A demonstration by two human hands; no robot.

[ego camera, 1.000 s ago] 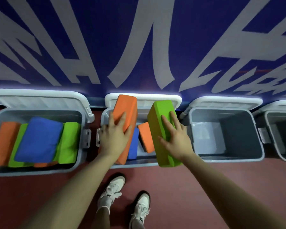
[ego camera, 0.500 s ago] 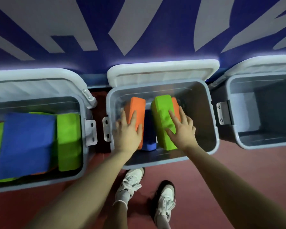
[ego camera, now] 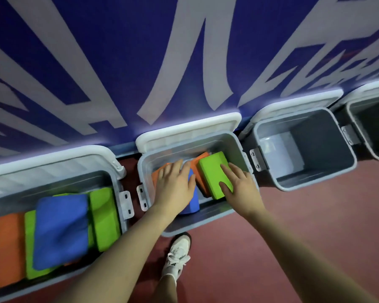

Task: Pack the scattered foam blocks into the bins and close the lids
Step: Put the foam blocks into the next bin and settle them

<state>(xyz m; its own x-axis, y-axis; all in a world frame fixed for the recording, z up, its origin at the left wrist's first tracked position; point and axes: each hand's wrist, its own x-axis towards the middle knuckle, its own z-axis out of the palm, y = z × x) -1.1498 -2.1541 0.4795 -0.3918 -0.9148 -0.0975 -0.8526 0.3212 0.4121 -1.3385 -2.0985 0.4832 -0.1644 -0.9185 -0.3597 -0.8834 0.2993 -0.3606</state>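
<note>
The grey middle bin (ego camera: 206,221) stands open, its white lid (ego camera: 188,127) leaning back on the wall. Inside it, my left hand (ego camera: 175,184) lies flat with straight fingers on an orange foam block (ego camera: 156,176). My right hand (ego camera: 239,184) presses a green foam block (ego camera: 213,171) with fingers and thumb spread on its top. A blue block (ego camera: 193,206) sits between and under my hands, and a second orange block (ego camera: 197,167) leans beside the green one.
The left bin (ego camera: 53,185) is open and packed with orange, green and blue blocks (ego camera: 59,228). To the right stand an empty open bin (ego camera: 315,145) and part of another (ego camera: 372,127). A blue wall rises behind; my shoe (ego camera: 177,256) is on the red floor.
Both hands have lowered the orange and green blocks from above the rim down into the middle bin and tipped them flatter. My hands now lie on top of them.
</note>
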